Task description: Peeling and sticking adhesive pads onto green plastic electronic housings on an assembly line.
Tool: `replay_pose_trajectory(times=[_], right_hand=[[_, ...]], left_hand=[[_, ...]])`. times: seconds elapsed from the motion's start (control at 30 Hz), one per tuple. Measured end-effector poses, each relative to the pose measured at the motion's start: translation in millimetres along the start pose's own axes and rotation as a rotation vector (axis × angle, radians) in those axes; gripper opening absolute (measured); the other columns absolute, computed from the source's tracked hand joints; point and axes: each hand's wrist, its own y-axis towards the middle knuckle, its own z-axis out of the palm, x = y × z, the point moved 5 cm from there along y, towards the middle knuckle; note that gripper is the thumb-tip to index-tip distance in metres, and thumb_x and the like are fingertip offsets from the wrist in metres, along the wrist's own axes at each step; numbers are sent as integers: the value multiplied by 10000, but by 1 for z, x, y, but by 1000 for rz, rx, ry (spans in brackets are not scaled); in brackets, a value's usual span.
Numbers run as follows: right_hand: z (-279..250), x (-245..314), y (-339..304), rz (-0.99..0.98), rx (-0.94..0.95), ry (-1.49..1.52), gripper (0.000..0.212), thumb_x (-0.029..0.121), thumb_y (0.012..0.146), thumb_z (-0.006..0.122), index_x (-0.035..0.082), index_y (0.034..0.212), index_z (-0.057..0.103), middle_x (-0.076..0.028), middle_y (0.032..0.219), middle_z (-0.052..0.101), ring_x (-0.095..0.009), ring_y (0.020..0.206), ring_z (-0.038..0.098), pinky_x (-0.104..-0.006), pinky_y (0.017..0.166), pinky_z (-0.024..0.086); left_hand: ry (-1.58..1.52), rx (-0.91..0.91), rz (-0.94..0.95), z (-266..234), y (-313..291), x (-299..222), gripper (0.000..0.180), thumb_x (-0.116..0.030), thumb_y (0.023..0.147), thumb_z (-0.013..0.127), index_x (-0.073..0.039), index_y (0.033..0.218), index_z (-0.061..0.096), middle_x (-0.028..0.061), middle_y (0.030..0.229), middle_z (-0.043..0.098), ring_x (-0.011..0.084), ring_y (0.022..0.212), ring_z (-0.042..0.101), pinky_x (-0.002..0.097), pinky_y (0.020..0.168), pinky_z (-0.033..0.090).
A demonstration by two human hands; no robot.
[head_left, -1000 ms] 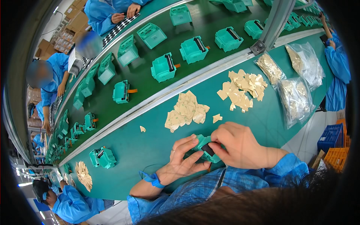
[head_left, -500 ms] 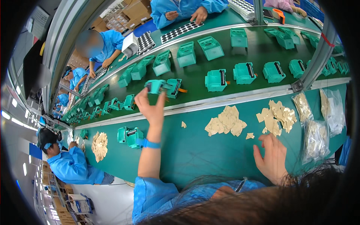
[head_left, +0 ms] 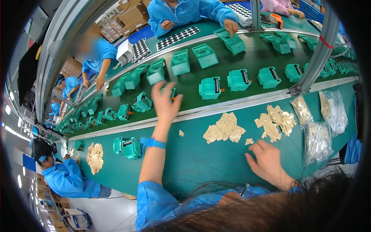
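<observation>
Dark green conveyor belting [head_left: 257, 58] carries the green housing [head_left: 172, 92] nearest the left hand [head_left: 166, 103], whose spread, unclenched fingers partly hide it; whether they touch it cannot be determined. Across the metal rail [head_left: 232, 104], the right hand [head_left: 266, 160] is positioned over the green worktable [head_left: 193, 162], fingers loosely bent around nothing visible, near a small tan piece [head_left: 249, 141]. Farther out are two tan piles [head_left: 224, 129] and, at right, clear bags [head_left: 317, 143].
</observation>
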Motion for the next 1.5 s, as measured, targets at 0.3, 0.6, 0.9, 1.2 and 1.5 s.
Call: replay_pose_trajectory(times=[0.3,0.6,0.9,1.2,1.5], right_hand=[[5,-3,0,-90,60,-115,192,157,710,672,76,870,605,-79,814,510,-234,724,576,-344,540,486],[3,-22,23,-102,-35,-421,243,206,673,698,70,859,620,-65,830,483,-223,784,530,-306,628,475],[58,-13,60,82,216,-110,296,282,693,726,23,761,602,-112,764,558,-285,741,617,-383,559,504],[59,-26,52,178,105,-25,271,233,700,727,25,815,597,-122,825,580,-323,752,618,-420,609,506],[56,-32,50,179,144,21,272,174,724,700,45,924,568,-118,940,544,-319,792,608,-417,633,509]], left_hand=[[-70,251,306,54,11,-55,231,-153,689,723,-5,796,581,152,1002,527,377,1048,429,462,864,383],[-863,1128,-665,9,-62,-120,624,-521,949,314,-32,674,588,14,629,545,109,617,488,278,593,418],[-590,1123,69,11,-102,-170,547,-520,900,445,-12,1011,615,140,975,618,249,835,594,330,721,471],[-496,659,20,19,-81,-133,272,-127,758,682,-46,1015,643,94,1033,617,268,1007,568,374,821,478],[-153,605,320,35,-96,-133,408,-204,789,640,-53,1161,564,113,1287,496,281,1237,430,459,1006,365]])
